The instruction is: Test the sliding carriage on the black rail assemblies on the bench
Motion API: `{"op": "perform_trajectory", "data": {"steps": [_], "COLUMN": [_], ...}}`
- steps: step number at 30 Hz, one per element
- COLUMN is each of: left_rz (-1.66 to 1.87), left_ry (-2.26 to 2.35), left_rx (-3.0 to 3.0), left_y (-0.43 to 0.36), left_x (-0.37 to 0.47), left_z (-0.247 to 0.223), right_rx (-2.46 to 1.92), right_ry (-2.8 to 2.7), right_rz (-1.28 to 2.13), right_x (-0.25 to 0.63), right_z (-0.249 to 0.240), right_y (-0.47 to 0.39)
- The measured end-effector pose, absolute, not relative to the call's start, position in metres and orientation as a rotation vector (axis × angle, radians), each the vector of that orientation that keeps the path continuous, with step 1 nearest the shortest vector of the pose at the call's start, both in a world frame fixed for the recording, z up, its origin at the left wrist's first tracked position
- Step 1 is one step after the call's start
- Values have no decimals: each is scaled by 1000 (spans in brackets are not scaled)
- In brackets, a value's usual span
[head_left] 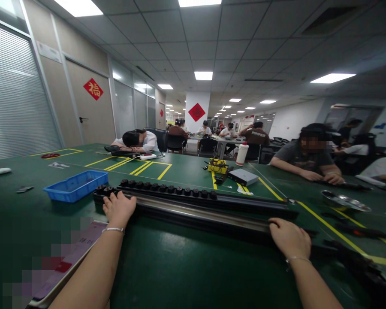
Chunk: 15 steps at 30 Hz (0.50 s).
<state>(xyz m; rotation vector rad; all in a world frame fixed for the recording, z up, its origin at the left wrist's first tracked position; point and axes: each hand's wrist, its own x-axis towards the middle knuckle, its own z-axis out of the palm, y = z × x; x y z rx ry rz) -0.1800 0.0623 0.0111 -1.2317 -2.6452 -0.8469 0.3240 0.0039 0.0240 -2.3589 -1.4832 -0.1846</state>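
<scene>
A long black rail (196,211) with a shiny metal channel lies across the green table in front of me. My left hand (119,207) grips its left end, the fingers bent over the top beside some round black knobs. Near the right end, my right hand (291,238) is closed over the same rail, its fingertips partly hidden. Just behind lies a second black rail (251,202), with a row of round black knobs (170,189) along its left part. I cannot tell whether the two rails touch.
A blue tray (75,186) sits beyond my left hand, and a phone (67,266) lies by my left forearm. Farther back are a grey box (243,176), a yellow item with cables (217,165) and a white bottle (242,154). A metal dish (345,201) and two seated people are across the table.
</scene>
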Motion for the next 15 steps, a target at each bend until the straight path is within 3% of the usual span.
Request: {"op": "perform_trajectory", "data": {"steps": [15], "left_rz": [-820], "left_ry": [-2746], "left_rx": [-1257], "left_y": [67], "left_x": [-191], "left_z": [20], "right_rx": [-2343], "right_ry": [-1496], "right_rz": [-265], "right_x": [323], "right_z": [22], "right_y": [3]}}
